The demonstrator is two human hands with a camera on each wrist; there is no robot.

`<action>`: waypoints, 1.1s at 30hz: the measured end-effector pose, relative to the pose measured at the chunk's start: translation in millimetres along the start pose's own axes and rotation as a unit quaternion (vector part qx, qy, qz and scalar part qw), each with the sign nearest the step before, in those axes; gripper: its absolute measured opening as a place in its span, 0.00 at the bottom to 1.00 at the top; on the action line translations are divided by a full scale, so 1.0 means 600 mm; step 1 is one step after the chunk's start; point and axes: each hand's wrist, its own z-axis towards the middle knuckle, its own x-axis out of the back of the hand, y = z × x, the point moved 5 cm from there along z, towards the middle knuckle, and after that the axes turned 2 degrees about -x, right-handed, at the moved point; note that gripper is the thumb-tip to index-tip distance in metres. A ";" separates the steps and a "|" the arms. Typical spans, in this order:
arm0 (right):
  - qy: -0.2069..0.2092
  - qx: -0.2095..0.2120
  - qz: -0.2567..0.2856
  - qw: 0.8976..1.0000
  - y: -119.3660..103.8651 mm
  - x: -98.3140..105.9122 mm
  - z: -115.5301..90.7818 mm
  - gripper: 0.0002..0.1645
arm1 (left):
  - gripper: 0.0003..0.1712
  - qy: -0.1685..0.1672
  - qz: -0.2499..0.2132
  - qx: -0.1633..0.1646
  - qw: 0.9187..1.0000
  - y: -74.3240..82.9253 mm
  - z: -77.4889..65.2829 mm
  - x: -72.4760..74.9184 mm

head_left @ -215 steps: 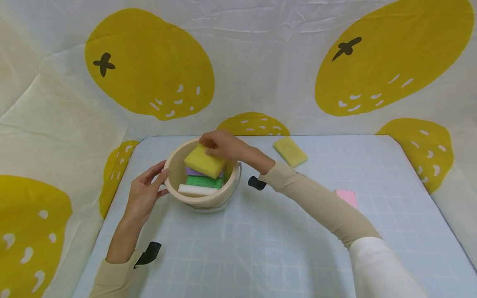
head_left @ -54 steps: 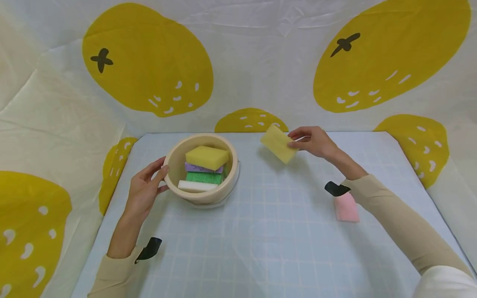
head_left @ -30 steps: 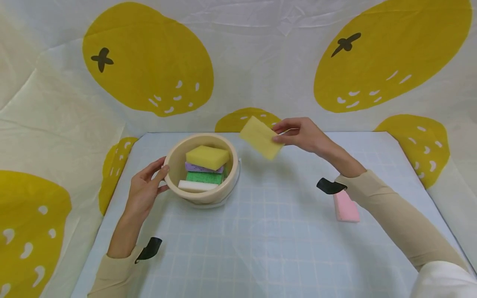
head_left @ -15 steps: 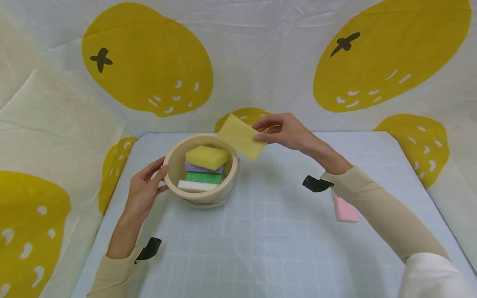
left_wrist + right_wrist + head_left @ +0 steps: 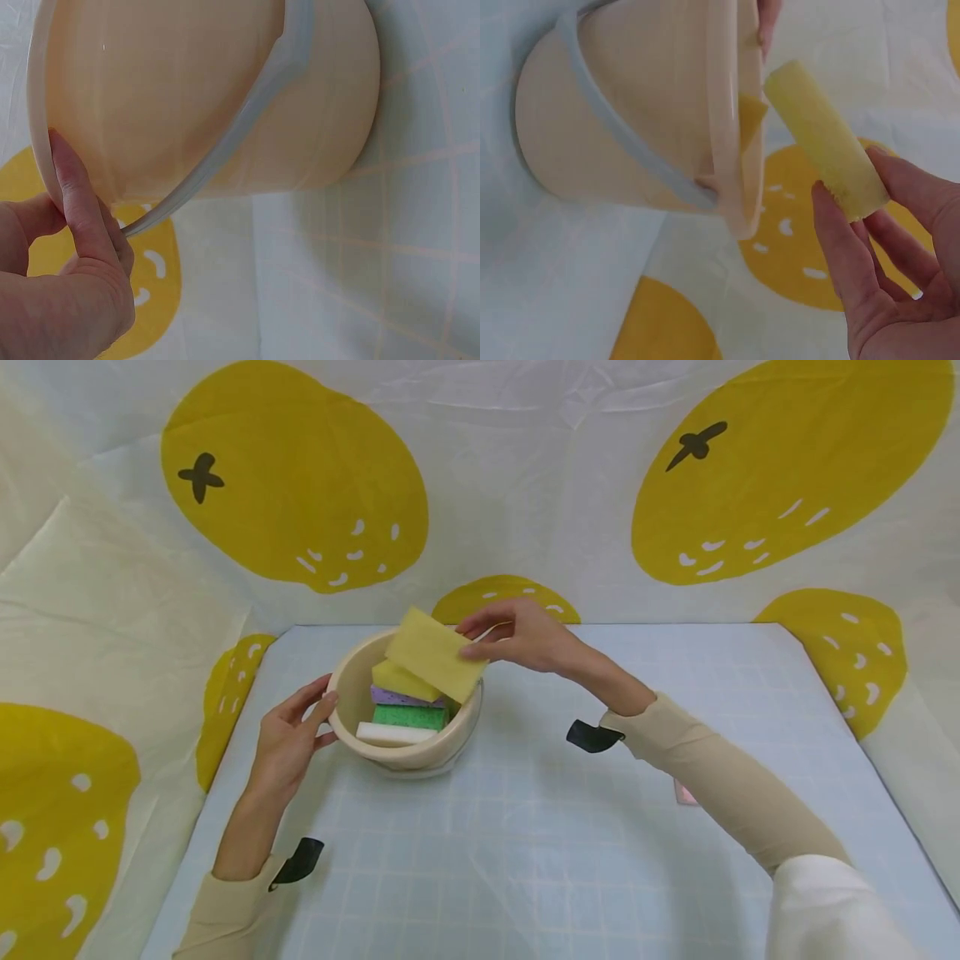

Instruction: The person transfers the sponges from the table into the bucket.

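Observation:
A cream bucket point(image 5: 457, 739) stands at the back left of the table. My left hand point(image 5: 285, 739) pinches its left rim between thumb and fingers; the left wrist view shows the fingers point(image 5: 79, 195) along the outer wall. Above the bucket's right side, my right hand point(image 5: 528, 639) holds a yellow sponge point(image 5: 437, 652) by one end, tilted. The right wrist view shows this held sponge point(image 5: 825, 139) edge-on, just outside the rim. Inside the bucket lie another yellow sponge point(image 5: 397, 680), a purple sponge point(image 5: 401, 697), a green sponge point(image 5: 411, 717) and a white block point(image 5: 396, 734).
A pink sponge point(image 5: 684, 793) lies on the table at the right, mostly hidden by the right sleeve point(image 5: 735, 793). The bucket's grey handle point(image 5: 626, 139) hangs down its side. A fruit-print cloth point(image 5: 525, 485) rises behind the light blue checked table point(image 5: 487, 860).
Earlier, my right hand left one yellow sponge in the bucket, then picked up the other from the table. It has since carried that one left, over the bucket. My left hand stays on the rim.

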 end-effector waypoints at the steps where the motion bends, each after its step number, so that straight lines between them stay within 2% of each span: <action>1: -0.005 0.003 -0.003 1.000 -0.003 -0.006 0.003 0.21 | 0.35 0.000 -0.001 0.000 1.000 0.000 0.000 0.000; 7: -0.025 0.044 -0.017 0.999 -0.019 -0.043 0.020 0.20 | 0.36 -0.004 -0.025 -0.004 1.000 0.001 0.001 0.001; 10: -0.033 0.061 -0.021 0.997 -0.025 -0.058 0.027 0.20 | 0.37 -0.005 -0.022 -0.005 1.000 0.001 0.001 0.000; 19: -0.044 0.094 -0.086 0.991 -0.039 -0.094 0.036 0.19 | 0.37 -0.007 -0.016 -0.005 1.000 0.002 0.001 -0.002; 28: -0.044 0.130 -0.167 0.976 -0.043 -0.122 0.032 0.17 | 0.36 -0.008 -0.021 0.000 1.000 0.002 -0.001 -0.001; 33: -0.051 0.127 -0.200 0.970 -0.044 -0.135 0.033 0.17 | 0.37 -0.012 -0.030 -0.005 0.999 -0.001 -0.002 -0.001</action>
